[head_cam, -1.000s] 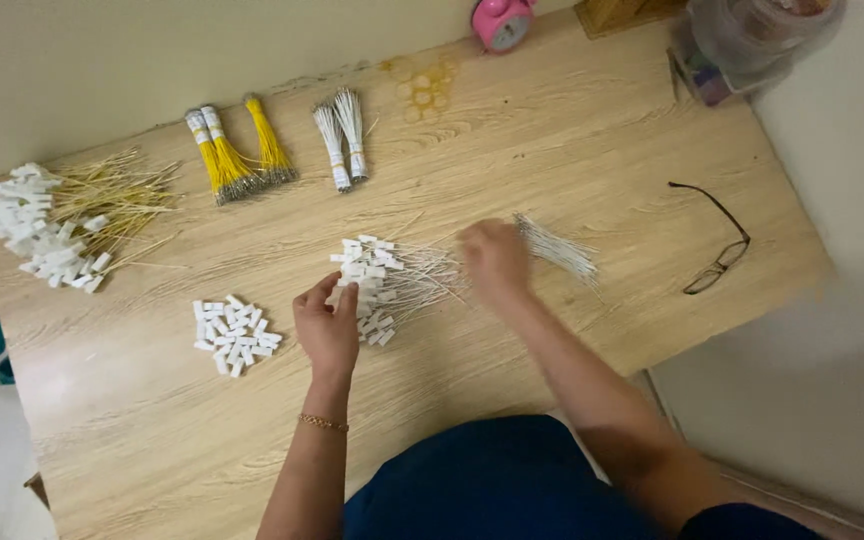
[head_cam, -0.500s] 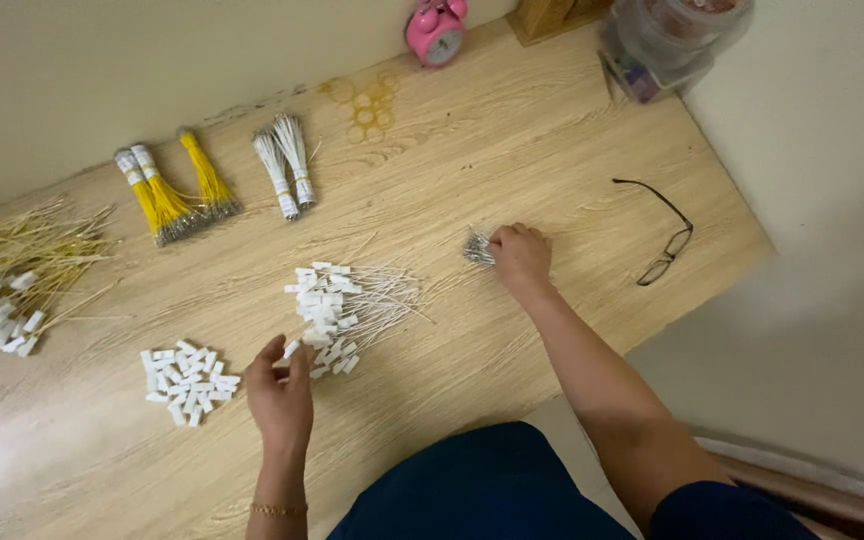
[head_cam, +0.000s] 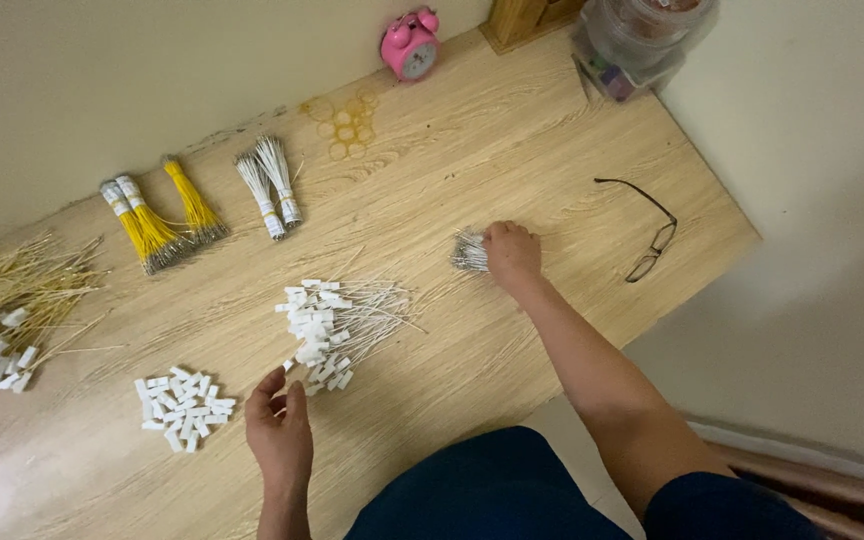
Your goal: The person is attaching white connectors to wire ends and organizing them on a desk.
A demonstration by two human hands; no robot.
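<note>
Wooden counter (head_cam: 512, 130) carries, far left, two yellow wire bundles (head_cam: 157, 225) with white band labels and, just right of them, two white wire bundles (head_cam: 270, 185), all lying with long axes running near-to-far; a pink alarm clock (head_cam: 409, 45) stands at the far edge, black spectacles (head_cam: 647, 235) lie to the right. Centre: fanned pile of white wires with white tags (head_cam: 337, 320), tag ends pointing left, wire ends right; loose white tags (head_cam: 184, 405) lie near left. Right hand (head_cam: 512, 252) rests on a small white wire bundle (head_cam: 469, 250), long axis left-right, fingers curled over it; left hand (head_cam: 277, 430) beside the tags, fingers narrow, holding nothing discernible.
</note>
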